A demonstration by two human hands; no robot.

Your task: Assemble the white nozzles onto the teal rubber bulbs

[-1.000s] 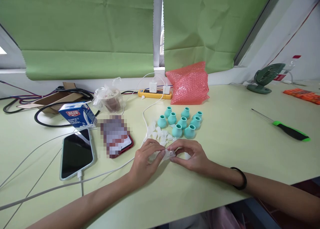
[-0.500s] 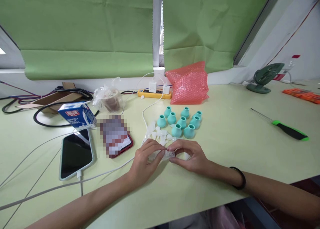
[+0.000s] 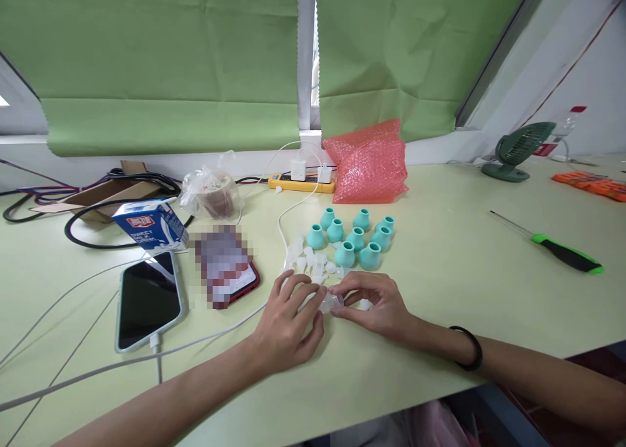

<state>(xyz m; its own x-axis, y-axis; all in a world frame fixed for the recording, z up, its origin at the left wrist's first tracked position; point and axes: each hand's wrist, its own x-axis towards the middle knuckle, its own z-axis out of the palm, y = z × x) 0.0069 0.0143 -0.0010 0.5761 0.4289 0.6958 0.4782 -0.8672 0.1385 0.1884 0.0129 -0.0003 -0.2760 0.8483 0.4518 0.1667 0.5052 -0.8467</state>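
My right hand (image 3: 379,303) pinches a small clear plastic piece (image 3: 333,302) between thumb and fingers, low over the table. My left hand (image 3: 292,320) is just left of it, fingers apart, with the index fingertip at the piece's left side; nothing shows in its grip. Several translucent white pieces (image 3: 317,264) lie in a loose pile beyond both hands. Behind and to the right of the pile stand several turquoise bulb-shaped pieces (image 3: 370,257) with round openings on top.
A red-cased phone (image 3: 239,287), a charging phone (image 3: 150,300) and a milk carton (image 3: 151,225) lie left, with cables. Red bubble wrap (image 3: 369,167) and a yellow power strip (image 3: 288,184) sit behind. A screwdriver (image 3: 562,251) and green fan (image 3: 523,148) are right.
My left thumb has moved down away from the clear piece and the left fingers have spread. My right hand keeps its pinch in nearly the same place.
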